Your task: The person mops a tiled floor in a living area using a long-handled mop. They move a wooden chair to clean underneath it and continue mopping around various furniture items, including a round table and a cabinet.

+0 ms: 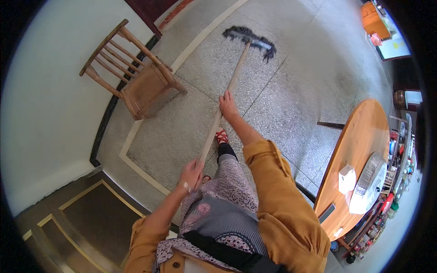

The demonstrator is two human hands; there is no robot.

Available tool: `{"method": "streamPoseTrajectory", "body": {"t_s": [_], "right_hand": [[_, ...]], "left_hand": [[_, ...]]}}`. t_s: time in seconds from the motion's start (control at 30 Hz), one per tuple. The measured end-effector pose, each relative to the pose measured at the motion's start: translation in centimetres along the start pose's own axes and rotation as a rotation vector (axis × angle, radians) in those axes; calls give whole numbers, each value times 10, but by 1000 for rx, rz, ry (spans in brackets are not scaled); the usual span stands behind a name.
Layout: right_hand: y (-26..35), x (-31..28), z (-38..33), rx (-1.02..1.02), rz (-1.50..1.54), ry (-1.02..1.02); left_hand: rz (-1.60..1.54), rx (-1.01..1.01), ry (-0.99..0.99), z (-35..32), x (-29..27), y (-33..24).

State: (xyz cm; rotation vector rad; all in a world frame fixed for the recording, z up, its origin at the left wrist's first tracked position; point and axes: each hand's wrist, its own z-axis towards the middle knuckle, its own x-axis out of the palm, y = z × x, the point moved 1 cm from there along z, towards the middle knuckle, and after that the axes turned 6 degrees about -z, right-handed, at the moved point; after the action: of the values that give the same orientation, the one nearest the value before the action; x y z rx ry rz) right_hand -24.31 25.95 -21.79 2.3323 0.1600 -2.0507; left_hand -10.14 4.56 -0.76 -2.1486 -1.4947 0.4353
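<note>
Presently, print: any writing on the small white box and on the small mixed goods along the right wall is too small to read.
Mop: one, with a long pale wooden handle and a dark shaggy head lying on the grey speckled floor.
Left grip: closed around the handle near its lower end, close to the body, with a pale band at the wrist.
Right grip: wrapped around the handle farther up; the shaggy head lies well beyond it, ahead and slightly to the right.
Chair: one, brown wood with a slatted back, left of the mop.
Worktop: one, rounded, orange-brown wood, at the right, carrying one box, one round silvery cover-like piece and one flat dark oblong.
Footwear: two red shoes, one mostly hidden behind the left arm's side.
</note>
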Motion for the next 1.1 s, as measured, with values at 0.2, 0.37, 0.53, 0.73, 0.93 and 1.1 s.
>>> {"method": "streamPoseTrajectory", "body": {"t_s": [0.2, 0.37, 0.53, 0.73, 0.93, 1.1], "right_hand": [[-65, 2, 84, 6, 306, -133], [-62, -10, 94, -132, -175, -25], [-8, 17, 31, -30, -65, -36], [180, -48, -88, -479, -28, 202], [389, -45, -206, -873, 510, 333], [437, -34, -210, -1093, 418, 445]], "left_hand": [[-58, -5, -19, 123, 21, -110], [-81, 17, 23, 111, 20, -99], [177, 228, -12, 44, -41, 37], [446, 194, -125, -145, -151, 115], [-179, -186, -313, -320, -260, 222], [-232, -137, -354, -362, -312, 282]]}}
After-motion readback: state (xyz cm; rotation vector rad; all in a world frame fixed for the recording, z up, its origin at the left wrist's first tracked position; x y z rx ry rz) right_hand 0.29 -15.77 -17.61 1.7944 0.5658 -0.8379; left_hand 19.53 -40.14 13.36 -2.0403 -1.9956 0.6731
